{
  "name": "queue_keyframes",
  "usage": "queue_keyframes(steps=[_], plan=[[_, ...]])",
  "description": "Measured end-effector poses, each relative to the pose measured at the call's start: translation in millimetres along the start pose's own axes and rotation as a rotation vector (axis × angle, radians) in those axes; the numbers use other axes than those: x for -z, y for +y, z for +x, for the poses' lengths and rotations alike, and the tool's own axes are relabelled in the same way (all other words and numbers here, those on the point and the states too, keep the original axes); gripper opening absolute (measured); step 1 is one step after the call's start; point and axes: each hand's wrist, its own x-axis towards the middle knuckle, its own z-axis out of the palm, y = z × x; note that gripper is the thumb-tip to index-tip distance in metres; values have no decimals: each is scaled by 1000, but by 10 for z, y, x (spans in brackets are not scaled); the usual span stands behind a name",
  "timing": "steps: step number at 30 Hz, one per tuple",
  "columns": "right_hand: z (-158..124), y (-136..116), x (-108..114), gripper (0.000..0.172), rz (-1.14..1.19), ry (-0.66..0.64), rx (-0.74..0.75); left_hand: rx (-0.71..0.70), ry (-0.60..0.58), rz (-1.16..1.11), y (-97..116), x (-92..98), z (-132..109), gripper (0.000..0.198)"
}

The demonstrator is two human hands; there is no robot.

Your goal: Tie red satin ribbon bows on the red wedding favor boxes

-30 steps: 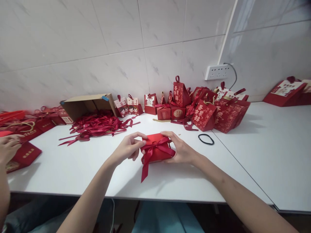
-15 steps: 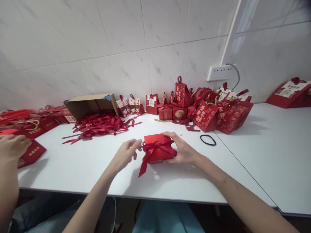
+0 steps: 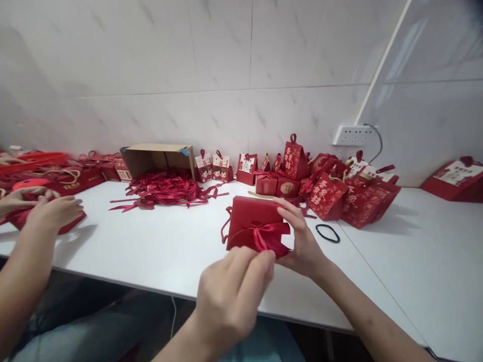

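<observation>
A red gift box (image 3: 245, 213) is tilted up in front of me, with a rope cord loop at its left edge. Its right side is gripped by my right hand (image 3: 305, 246), fingers at the top and palm below. A dark red satin ribbon (image 3: 269, 236) is tied across the box's face in a bow. In the foreground my left hand (image 3: 236, 291) is closed, thumb and fingers pinched on the ribbon at the bow's lower edge. It covers the bottom of the box and the exact pinch point.
Cut ribbons (image 3: 166, 188) spill from a cardboard box (image 3: 156, 148) by the wall. Several finished red gift boxes (image 3: 328, 193) stand at the back right, near a black hair tie (image 3: 327, 233) and a power strip (image 3: 353, 135). A co-worker's hands (image 3: 53, 213) handle a red box at left.
My left hand has come from beside the box to its front and pinched the ribbon. My right hand has lifted and tilted the box. The view has shifted slightly left and up.
</observation>
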Motion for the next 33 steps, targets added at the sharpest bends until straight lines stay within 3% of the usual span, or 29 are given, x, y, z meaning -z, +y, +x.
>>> queue_keyframes(steps=[5, 8, 11, 13, 14, 16, 18, 20, 23, 25, 28, 33], plan=[[41, -250, 194, 95, 72, 104, -34, -104, 136, -108, 260, 119, 50, 19], [-16, -347, 325, 99, 33, 115, -42, -75, 182, -131, 345, 161, 93, 18], [-117, -432, 482, 99, -79, 99, -90, 100, 150, -173, 233, 127, 131, 15], [-213, -469, 612, 98, -175, 86, -170, 302, 165, -129, 48, 18, 141, 14], [-270, -475, 687, 96, -222, 82, -221, 375, 107, -83, -47, -68, 136, 13], [-397, -453, 858, 92, -280, 90, -354, 472, -188, -64, -174, -296, 88, 9], [-531, -389, 1058, 88, -236, 162, -554, 378, -342, -157, -158, -559, -20, 15], [-658, -309, 1279, 80, -36, 338, -810, 187, -486, -315, -14, -802, -179, 24], [-821, -242, 1604, 45, 507, 649, -1223, -34, -774, -376, 246, -1065, -435, 58], [-913, -256, 1779, 35, 881, 777, -1386, -116, -904, -324, 332, -1180, -565, 71], [-1030, -335, 1953, 36, 1179, 889, -1394, -193, -901, -218, 315, -1296, -674, 75], [-1175, -449, 2063, 34, 1156, 872, -1373, -277, -815, -113, 230, -1379, -734, 83]])
